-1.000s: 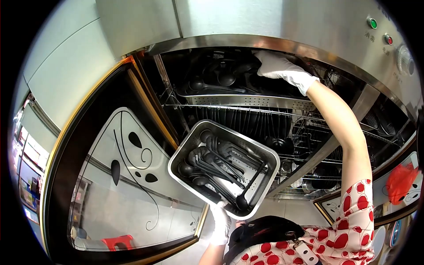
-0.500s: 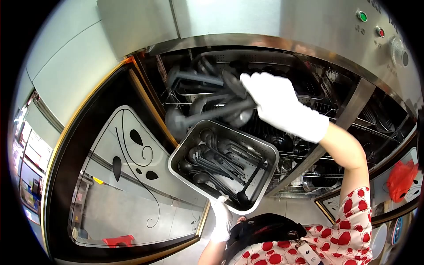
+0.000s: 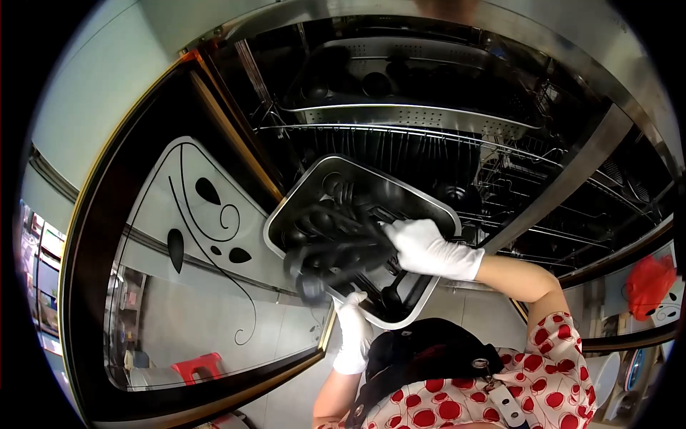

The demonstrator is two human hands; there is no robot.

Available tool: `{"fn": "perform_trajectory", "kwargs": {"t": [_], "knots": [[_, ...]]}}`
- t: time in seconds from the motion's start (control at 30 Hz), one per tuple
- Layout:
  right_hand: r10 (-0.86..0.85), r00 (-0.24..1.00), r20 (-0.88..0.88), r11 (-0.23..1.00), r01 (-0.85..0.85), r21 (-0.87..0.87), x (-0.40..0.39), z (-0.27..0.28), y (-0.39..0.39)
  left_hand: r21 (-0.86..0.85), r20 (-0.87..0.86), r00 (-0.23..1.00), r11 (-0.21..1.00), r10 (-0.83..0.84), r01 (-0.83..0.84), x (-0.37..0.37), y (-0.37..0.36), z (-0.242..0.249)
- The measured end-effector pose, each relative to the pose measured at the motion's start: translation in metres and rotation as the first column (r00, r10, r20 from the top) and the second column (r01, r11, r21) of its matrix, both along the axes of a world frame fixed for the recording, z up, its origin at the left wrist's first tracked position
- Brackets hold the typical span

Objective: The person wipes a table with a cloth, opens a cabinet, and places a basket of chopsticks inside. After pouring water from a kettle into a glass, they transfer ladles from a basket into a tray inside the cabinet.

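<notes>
My right hand (image 3: 434,250), in a white glove, is closed around the handles of a bunch of black ladles (image 3: 334,263). The bunch is smeared by motion and hangs over the near left part of a deep steel tray (image 3: 299,191). More black utensils lie inside, among them a small black ladle (image 3: 391,297) near the front corner. With its gloved fingers on the near rim, my left hand (image 3: 353,332) grips the tray, which is held tilted before the open cabinet.
Inside the cabinet, a perforated steel tray (image 3: 400,113) with dark items sits on a wire rack (image 3: 493,143). The open glass door (image 3: 193,307) stands to the left. A red plastic bag (image 3: 649,286) shows at the right, and a red stool (image 3: 196,368) appears at lower left.
My right hand has come down from the upper rack area with the bunch of black ladles, now over the tray. My left hand still grips the rim. The head view has tilted down.
</notes>
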State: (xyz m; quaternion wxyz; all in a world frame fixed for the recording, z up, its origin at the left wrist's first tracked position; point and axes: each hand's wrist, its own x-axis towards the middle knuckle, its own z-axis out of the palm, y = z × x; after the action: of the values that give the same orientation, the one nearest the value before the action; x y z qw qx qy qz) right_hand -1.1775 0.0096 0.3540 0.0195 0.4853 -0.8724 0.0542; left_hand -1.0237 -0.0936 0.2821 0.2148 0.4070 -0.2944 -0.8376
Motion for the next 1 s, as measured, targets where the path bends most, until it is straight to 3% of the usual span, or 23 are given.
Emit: {"fn": "perform_trajectory", "kwargs": {"t": [0.03,0.1,0.2,0.37,0.4,0.47,0.53,0.67,0.73,0.8,0.87,0.9,0.93,1.0], "knots": [[-0.113,0.978,0.174,0.991,0.098,0.089,-0.008,0.000,-0.001,-0.053,-0.026,0.999,0.998,-0.039,0.037,0.000,-0.006,-0.009],[-0.249,0.900,0.358,0.964,0.193,0.185,-0.017,0.010,-0.008,-0.078,-0.042,0.995,0.993,-0.095,0.092,0.001,-0.011,-0.017],[-0.435,0.669,0.602,0.900,0.345,0.267,-0.033,0.017,-0.021,-0.108,-0.050,0.997,0.992,-0.065,0.059,0.000,-0.003,-0.010],[-0.391,0.567,0.725,0.910,0.354,0.213,-0.039,-0.006,-0.041,-0.086,-0.026,0.998,0.995,-0.061,0.058,-0.006,0.001,-0.011],[-0.359,0.610,0.706,0.919,0.364,0.153,-0.033,-0.012,-0.046,-0.067,-0.038,0.997,0.996,-0.069,0.066,-0.007,0.005,-0.006],[-0.337,0.513,0.789,0.911,0.389,0.137,-0.030,-0.022,-0.061,-0.048,-0.048,0.996,0.996,-0.075,0.073,-0.009,0.009,-0.004],[-0.331,0.642,0.691,0.907,0.420,0.044,-0.013,-0.030,-0.072,-0.103,-0.044,0.994,0.990,-0.100,0.095,-0.010,0.009,-0.009],[-0.251,0.826,0.505,0.961,0.276,0.026,-0.003,-0.041,-0.058,-0.079,-0.069,0.996,0.996,-0.056,0.050,-0.011,0.007,-0.010],[-0.178,0.904,0.388,0.974,0.104,0.202,-0.002,-0.024,-0.040,-0.059,-0.053,0.996,0.995,-0.077,0.074,-0.010,0.008,-0.005],[0.041,0.995,0.089,0.968,-0.061,0.242,0.003,-0.014,-0.020,-0.057,-0.057,0.997,0.997,-0.045,0.042,-0.011,0.010,0.002],[0.044,0.979,0.201,0.945,-0.106,0.308,-0.001,0.028,-0.009,-0.051,-0.124,0.990,0.997,-0.060,0.054,-0.011,0.007,-0.006],[0.093,0.980,0.177,0.996,-0.091,-0.021,-0.006,0.052,0.001,-0.059,-0.142,0.983,0.992,-0.115,0.108,-0.010,0.005,-0.011],[0.136,0.984,0.111,0.966,-0.107,-0.236,-0.018,0.077,0.008,-0.079,-0.110,0.986,0.990,-0.125,0.116,-0.009,0.003,-0.017],[-0.005,0.997,-0.074,0.873,-0.032,-0.486,-0.044,0.132,0.018,-0.140,-0.073,0.986,0.980,-0.152,0.141,-0.006,0.004,-0.011]]}}
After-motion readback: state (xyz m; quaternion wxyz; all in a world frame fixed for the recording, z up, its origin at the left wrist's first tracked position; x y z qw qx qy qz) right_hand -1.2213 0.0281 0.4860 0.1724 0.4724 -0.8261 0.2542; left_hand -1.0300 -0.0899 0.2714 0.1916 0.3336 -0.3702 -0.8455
